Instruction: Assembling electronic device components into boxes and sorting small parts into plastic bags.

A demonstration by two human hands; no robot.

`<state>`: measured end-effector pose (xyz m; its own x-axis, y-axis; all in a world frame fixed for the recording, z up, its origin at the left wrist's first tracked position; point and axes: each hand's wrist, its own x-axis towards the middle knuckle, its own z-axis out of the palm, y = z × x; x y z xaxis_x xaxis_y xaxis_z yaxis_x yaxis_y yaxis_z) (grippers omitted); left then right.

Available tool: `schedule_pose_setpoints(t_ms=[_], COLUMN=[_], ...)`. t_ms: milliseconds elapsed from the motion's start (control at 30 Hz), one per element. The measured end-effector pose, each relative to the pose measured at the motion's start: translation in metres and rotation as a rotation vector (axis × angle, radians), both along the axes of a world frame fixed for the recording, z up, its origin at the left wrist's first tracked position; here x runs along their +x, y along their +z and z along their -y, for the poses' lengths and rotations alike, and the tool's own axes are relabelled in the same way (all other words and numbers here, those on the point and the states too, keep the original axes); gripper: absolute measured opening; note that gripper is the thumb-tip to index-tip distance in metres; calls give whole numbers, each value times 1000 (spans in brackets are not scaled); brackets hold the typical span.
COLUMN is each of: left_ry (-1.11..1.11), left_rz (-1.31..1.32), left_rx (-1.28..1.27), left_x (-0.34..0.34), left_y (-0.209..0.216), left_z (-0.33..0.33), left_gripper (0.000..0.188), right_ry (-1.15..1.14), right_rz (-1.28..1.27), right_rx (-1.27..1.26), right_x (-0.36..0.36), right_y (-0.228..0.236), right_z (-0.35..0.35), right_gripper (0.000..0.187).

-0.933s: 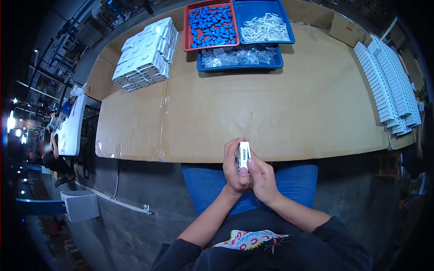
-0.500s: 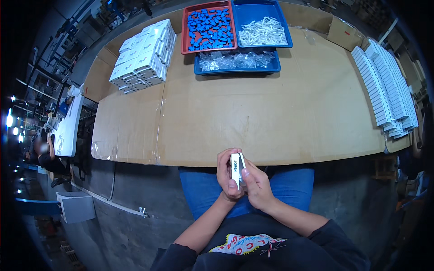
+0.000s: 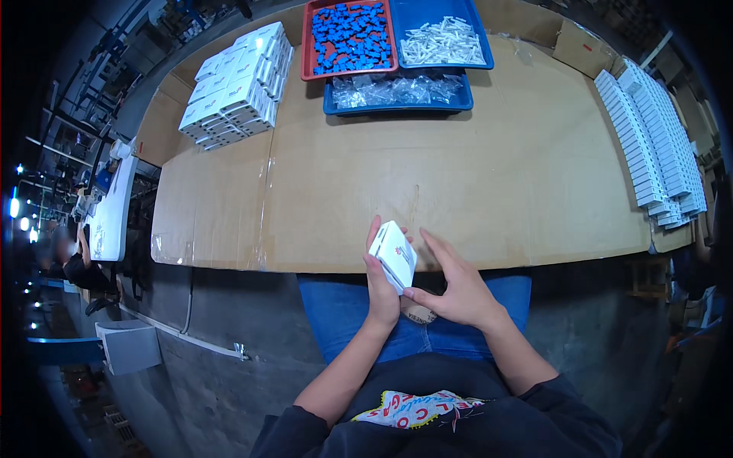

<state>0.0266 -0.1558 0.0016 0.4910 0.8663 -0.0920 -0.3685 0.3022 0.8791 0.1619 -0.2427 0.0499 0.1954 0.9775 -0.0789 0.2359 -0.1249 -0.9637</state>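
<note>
Your left hand [image 3: 382, 286] now grips the small white box [image 3: 394, 256] turned flatter than a moment ago, broad face showing, low over your lap at the table [image 3: 489, 175] edge. Your right hand [image 3: 450, 286] pinches its lower corner, fingers spread.

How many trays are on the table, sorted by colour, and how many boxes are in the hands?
Blue trays: 2, the far one with white parts and the near one with clear bags
Red trays: 1, with blue parts
Small white boxes in the hands: 1, between left hand and right hand
Total: 4
</note>
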Motion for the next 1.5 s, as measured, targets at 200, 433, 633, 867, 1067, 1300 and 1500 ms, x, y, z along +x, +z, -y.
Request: schedule_pose_setpoints(t_ms=[200, 433, 633, 867, 1067, 1300, 1500], left_ry=[-205, -231, -217, -220, -354, -205, -65], left_rz=[27, 58, 2, -36, -22, -253, -105], left_rx=[-530, -589, -536, -504, -216, 10, -122], left_x=[7, 8, 8, 6, 4, 2, -3], left_y=[27, 26, 28, 18, 6, -7, -7], left_z=[11, 15, 19, 16, 32, 15, 3], left_gripper=[82, 76, 73, 72, 90, 74, 65], right_ry=[80, 147, 50, 10, -235, -172, -36], right_rz=[496, 489, 489, 466, -93, -261, -41], right_rx=[407, 537, 673, 702, 453, 376, 303], right_x=[20, 20, 15, 11, -3, -5, -1], right_y=[-17, -33, -40, -51, -53, -40, -40], right_z=[-8, -20, -21, -22, -15, -21, -11], right_gripper=[91, 87, 88, 90, 107, 68, 56])
